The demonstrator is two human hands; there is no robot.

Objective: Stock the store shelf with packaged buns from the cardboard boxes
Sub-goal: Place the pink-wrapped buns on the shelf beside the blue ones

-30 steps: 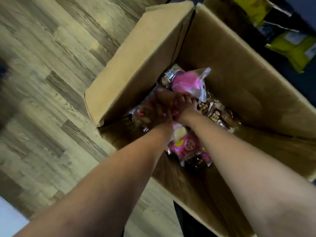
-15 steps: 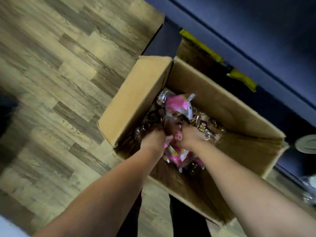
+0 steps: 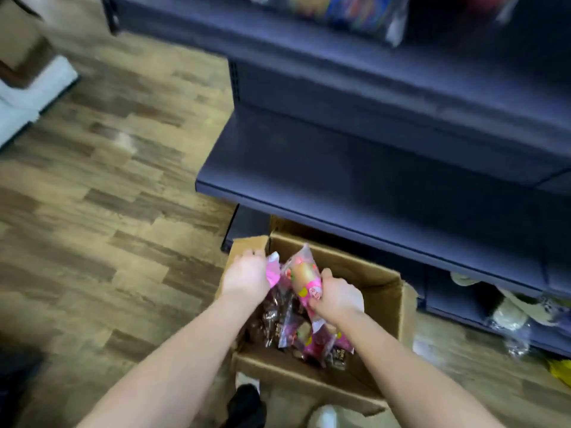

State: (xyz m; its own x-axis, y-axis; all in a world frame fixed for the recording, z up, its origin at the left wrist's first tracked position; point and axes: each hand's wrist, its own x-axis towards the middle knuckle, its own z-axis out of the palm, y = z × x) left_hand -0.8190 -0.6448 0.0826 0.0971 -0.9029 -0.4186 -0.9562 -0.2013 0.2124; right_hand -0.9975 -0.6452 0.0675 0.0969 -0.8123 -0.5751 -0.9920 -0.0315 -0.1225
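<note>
Shelf (image 3: pixel 340 168) edge just past cardboard box (image 3: pixel 381 299) far rim. Over box, left hand (image 3: pixel 247 278) grips pink packet (image 3: pixel 273 271); right hand (image 3: pixel 335 296) clutches bun packet (image 3: pixel 304 273).

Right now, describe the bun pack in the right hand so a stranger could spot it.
Below the dark blue shelf stands an open cardboard box. Over it the right hand grips one pack upright. It shows a tan bun through clear wrap; the left hand grips a mostly pink packet.

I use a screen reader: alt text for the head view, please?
The left hand grips a pink packet and the right hand a bun packet above an open cardboard box on the floor. A dark blue shelf stands behind it.
</note>
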